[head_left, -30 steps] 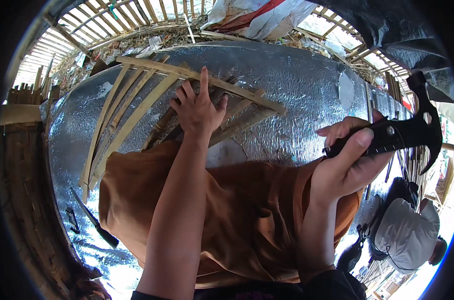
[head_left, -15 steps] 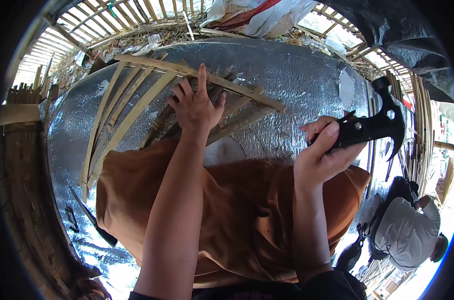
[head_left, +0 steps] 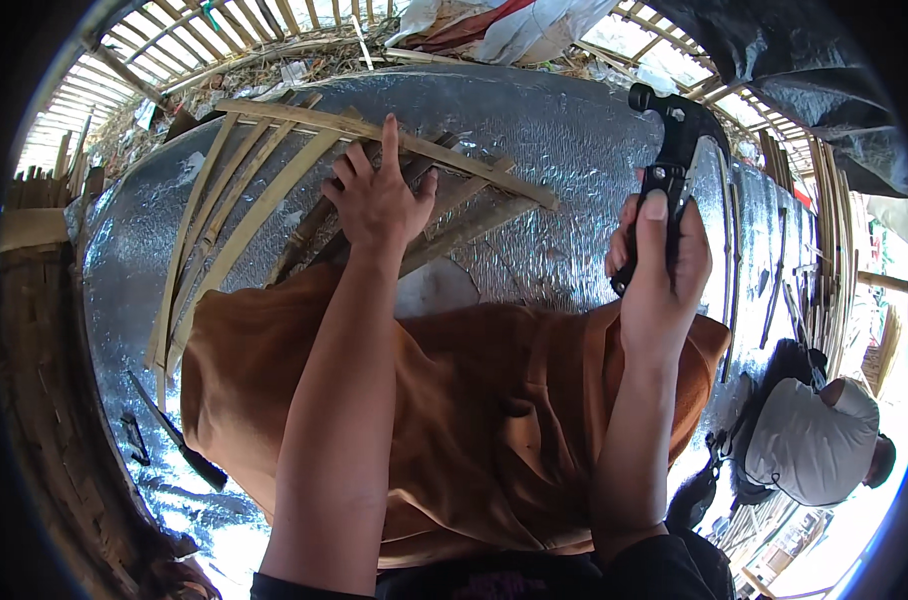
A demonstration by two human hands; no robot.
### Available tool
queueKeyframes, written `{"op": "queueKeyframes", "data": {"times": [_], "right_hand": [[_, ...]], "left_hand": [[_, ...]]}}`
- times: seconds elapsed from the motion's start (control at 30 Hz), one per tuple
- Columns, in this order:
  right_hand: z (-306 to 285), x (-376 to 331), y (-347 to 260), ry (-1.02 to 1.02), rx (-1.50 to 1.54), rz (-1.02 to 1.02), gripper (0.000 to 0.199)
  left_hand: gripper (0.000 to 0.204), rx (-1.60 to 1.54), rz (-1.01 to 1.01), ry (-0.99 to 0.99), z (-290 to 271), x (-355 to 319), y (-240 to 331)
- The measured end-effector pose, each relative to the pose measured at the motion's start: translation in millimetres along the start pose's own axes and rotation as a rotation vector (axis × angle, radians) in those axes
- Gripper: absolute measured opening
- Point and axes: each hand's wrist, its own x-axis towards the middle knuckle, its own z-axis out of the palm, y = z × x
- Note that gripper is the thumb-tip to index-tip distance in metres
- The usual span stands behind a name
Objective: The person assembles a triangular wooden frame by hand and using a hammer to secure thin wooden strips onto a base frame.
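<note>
1. Head view – the left hand (head_left: 379,200) lies flat at about 11 o'clock from the picture's middle, fingers spread and released, index finger stretched out, pressing down on a crossing of bamboo strips (head_left: 274,190). It grips nothing; it only pins the strips.
2. The right hand (head_left: 659,265) sits at about 2 o'clock, fingers clenched around the handle of a black hammer (head_left: 674,140), thumb laid along the grip. The hammer is raised in the air, well apart from the strips.
3. The hammer's long axis runs nearly straight up the picture, tilted a little toward 1 o'clock, with the head at the top, its face pointing toward 10 o'clock.
4. The strips rest on a silver foil sheet (head_left: 574,150). Several long ones fan from 7 o'clock up toward 12; one pale strip crosses them, running from 11 o'clock down toward 3, and darker pieces lie under the palm.
5. How far along – judging by the layout, the frame is laid out and held but only partly joined; I cannot tell which crossings are already nailed.
6. An orange cloth (head_left: 474,420) covers the lap below; another person (head_left: 809,440) in a pale shirt crouches at 4 o'clock.
</note>
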Motion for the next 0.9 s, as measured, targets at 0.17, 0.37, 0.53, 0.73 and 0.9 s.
{"op": "queueKeyframes", "data": {"times": [0.17, 0.37, 0.53, 0.73, 0.9], "right_hand": [[-7.0, -9.2, 16.0, 0.086, -0.085, -0.103, 0.020], [1.8, -16.7, 52.8, 0.229, -0.126, -0.291, 0.035], [-10.6, -9.2, 73.1, 0.245, -0.379, -0.195, 0.033], [-18.2, -7.7, 102.7, 0.154, -0.598, -0.123, 0.025], [-21.8, 3.3, 152.5, 0.162, -0.384, 0.201, 0.020]], "left_hand": [[0.093, 0.004, -0.001, -0.003, -0.1, 0.0, 1.1], [0.093, 0.008, -0.004, -0.039, -1.7, 1.6, 1.4], [0.093, 0.032, -0.002, -0.007, -0.5, 1.9, 1.3], [0.092, -0.042, 0.007, -0.023, -2.1, 2.7, -2.9], [0.090, -0.069, 0.014, 0.013, -1.3, 2.8, 0.3]]}}
